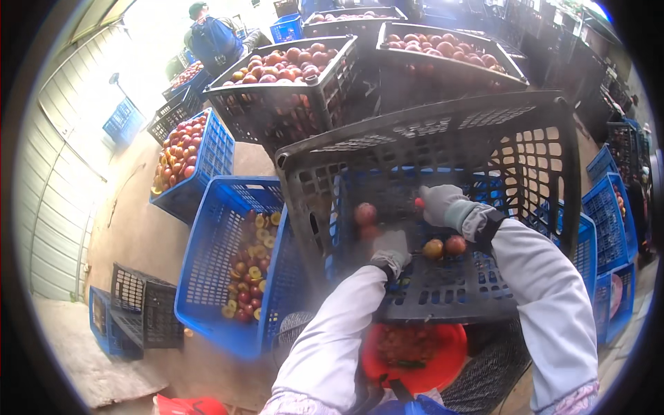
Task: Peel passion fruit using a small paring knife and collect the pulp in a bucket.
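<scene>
A large black plastic crate (446,306) stands tilted open towards me, with a few plums inside. My gloved right hand (443,205) is closed around a small tool with a red handle (419,203); its working end is blurred. Lower and to the left, my gloved left hand (391,249) is inside the crate beside reddish plums (365,213); whether it holds one is unclear. Two more plums (433,249) lie between and below my hands. Under the crate's near edge, a red basin (451,358) holds reddish bits.
A blue crate (194,270) with whole and cut plums stands at left, another full blue crate (220,150) behind it. Full black crates (332,104) rise ahead. Empty-looking crates (163,316) lie lower left; blue crates (612,223) stand right. A person (212,41) sits far left.
</scene>
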A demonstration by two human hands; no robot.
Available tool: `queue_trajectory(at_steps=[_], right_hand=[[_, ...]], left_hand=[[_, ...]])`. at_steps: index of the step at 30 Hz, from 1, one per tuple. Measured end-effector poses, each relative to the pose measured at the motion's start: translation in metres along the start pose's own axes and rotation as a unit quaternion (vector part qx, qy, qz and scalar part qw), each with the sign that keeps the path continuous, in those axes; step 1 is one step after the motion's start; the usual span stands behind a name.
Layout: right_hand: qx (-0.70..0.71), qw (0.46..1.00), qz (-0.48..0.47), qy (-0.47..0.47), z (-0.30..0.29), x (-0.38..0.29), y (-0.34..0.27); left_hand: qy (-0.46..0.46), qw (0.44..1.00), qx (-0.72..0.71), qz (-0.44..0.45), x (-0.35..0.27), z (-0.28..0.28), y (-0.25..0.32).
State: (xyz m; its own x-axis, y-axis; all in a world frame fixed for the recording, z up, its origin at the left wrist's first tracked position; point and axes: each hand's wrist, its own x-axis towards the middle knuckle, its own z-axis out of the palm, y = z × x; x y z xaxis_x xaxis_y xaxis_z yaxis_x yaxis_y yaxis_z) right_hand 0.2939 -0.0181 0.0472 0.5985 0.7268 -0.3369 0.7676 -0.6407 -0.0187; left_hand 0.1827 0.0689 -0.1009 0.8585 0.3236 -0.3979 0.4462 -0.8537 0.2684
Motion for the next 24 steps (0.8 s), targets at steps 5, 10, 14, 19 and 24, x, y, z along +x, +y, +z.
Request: queue_trajectory(at_steps=[5,10,14,19,24], right_hand=[[0.038,0.999,-0.029,-0.009,-0.041,-0.066,-0.020],[0.575,0.812,-0.065,-0.072,-0.056,-0.162,-0.038],[0.656,0.753,-0.028,-0.036,-0.037,-0.246,-0.049],[0.649,0.755,0.030,0.090,0.029,-0.281,-0.064],[0.772,0.634,0.031,0.041,0.039,-0.310,-0.102]], left_hand=[[0.018,0.994,-0.070,0.080,-0.028,-0.050,0.011],[-0.082,0.625,-0.776,0.007,-0.071,-0.080,-0.034],[-0.122,0.459,-0.880,0.025,-0.162,-0.104,-0.014],[-0.149,0.346,-0.914,0.149,-0.229,-0.052,-0.009],[0.065,0.478,-0.834,0.268,-0.280,-0.027,0.014]])
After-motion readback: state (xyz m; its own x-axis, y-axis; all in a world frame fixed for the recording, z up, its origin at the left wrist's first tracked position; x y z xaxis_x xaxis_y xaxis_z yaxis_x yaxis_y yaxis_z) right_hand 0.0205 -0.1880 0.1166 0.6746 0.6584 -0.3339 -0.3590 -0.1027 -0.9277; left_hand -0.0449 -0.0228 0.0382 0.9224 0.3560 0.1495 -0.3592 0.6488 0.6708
